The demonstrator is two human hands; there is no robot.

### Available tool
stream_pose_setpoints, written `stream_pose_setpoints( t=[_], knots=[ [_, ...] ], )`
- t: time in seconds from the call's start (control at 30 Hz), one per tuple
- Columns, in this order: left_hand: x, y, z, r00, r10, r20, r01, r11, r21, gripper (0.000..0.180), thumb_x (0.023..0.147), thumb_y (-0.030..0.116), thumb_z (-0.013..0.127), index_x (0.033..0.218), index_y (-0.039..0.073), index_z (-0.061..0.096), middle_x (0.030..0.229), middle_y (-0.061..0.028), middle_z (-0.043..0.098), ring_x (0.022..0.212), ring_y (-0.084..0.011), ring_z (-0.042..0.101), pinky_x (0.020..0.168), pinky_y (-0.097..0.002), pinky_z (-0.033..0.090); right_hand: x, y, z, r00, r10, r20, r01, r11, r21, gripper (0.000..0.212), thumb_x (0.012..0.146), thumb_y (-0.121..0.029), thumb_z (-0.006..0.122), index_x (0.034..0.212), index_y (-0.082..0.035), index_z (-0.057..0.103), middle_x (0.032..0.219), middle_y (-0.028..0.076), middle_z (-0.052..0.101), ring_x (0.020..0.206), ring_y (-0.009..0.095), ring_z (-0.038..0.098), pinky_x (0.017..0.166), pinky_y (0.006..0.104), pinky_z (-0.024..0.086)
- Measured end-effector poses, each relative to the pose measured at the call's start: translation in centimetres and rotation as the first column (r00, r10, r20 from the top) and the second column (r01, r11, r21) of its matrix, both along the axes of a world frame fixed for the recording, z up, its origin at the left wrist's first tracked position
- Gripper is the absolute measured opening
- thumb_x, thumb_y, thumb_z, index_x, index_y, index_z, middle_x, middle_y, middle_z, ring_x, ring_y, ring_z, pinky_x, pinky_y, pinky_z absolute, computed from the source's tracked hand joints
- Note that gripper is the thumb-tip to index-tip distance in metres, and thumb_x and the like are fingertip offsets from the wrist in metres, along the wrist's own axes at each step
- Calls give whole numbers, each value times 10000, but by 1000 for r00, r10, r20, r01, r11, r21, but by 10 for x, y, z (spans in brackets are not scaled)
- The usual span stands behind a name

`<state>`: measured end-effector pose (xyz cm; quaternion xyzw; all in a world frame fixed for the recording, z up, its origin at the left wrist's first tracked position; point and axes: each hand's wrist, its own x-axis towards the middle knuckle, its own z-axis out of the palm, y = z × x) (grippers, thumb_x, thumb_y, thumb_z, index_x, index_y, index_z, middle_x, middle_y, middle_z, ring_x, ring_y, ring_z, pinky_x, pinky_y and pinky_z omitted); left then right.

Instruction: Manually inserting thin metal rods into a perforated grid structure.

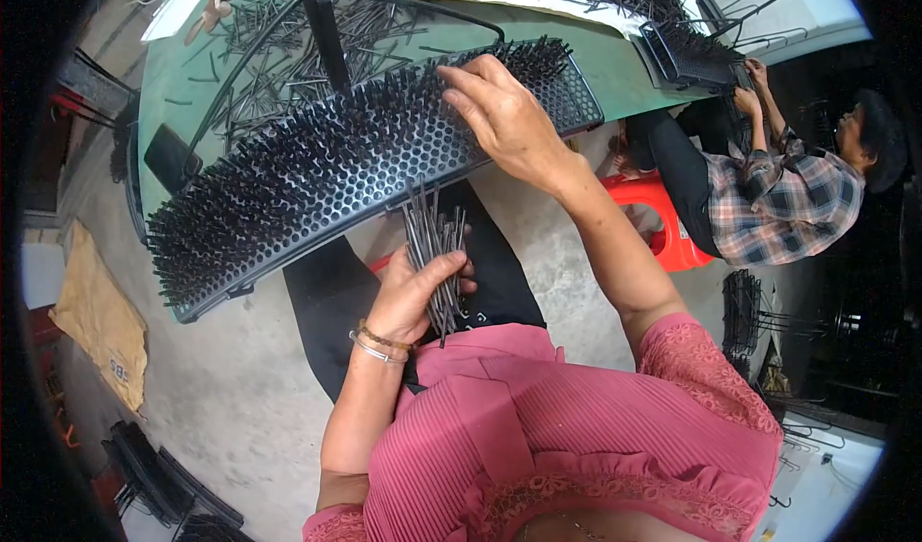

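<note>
A long black tray with a perforated plate stretches across in front of me, tilted up to the right. Dark short rods stand upright in most of its holes, densely packed, while a strip of bare holes shows along the near side and at the right end. My left hand grips a bundle of thin dark rods just below the tray's near edge, thumb across them. Over the right part of the tray, my right hand is at the rod tops, its fingers bent slightly and apart; no rod shows clearly between them.
Loose rods lie scattered on the green table behind the tray, near a black metal frame. At right a co-worker in a plaid shirt handles another tray beside a red stool. Brown sacking lies at left.
</note>
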<state>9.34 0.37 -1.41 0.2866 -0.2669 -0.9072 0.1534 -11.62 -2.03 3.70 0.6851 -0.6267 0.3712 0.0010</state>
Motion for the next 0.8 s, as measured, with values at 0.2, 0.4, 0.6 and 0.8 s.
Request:
stream_pose_setpoints(
  t=[0.2, 0.4, 0.6, 0.8],
  knots=[
    [0, 1, 1, 1000, -7, -3, 7, 1000, -6, 350, 824, 79, 647, 1134, -32, 526, 849, -59, 597, 730, -143, 606, 626, -285, 548, -7, -3, 7, 993, 29, -113, -20, 996, 83, 327, 900, -140, 539, 1190, 12, 531, 918, 155, 509, 814, 310, 553, 720, 380, 449],
    [0, 2, -2, 1000, -13, -6, 13, 1000, -3, 352, 825, 74, 643, 1137, -33, 523, 852, -56, 594, 729, -138, 602, 620, -283, 547, -6, -4, 7, 986, 60, -156, -42, 993, 114, 352, 899, -143, 542, 1211, 14, 509, 923, 162, 498, 815, 321, 547, 720, 388, 445],
    [0, 3, -2, 1000, -18, 4, 18, 1000, -9, 357, 826, 73, 642, 1146, -28, 521, 854, -55, 594, 730, -138, 600, 626, -286, 549, -3, -6, 10, 984, 44, -172, -28, 995, 91, 349, 891, -134, 549, 1202, 21, 510, 891, 161, 489, 796, 326, 544, 709, 398, 444],
    [0, 3, -1, 1000, 14, 6, -14, 1000, -5, 349, 809, 73, 631, 1132, -21, 538, 864, -62, 604, 737, -148, 603, 621, -285, 549, -3, -2, -3, 970, 61, -235, -55, 998, 31, 388, 865, -108, 585, 1219, 23, 498, 878, 153, 493, 784, 314, 546, 701, 386, 451]
  ],
)
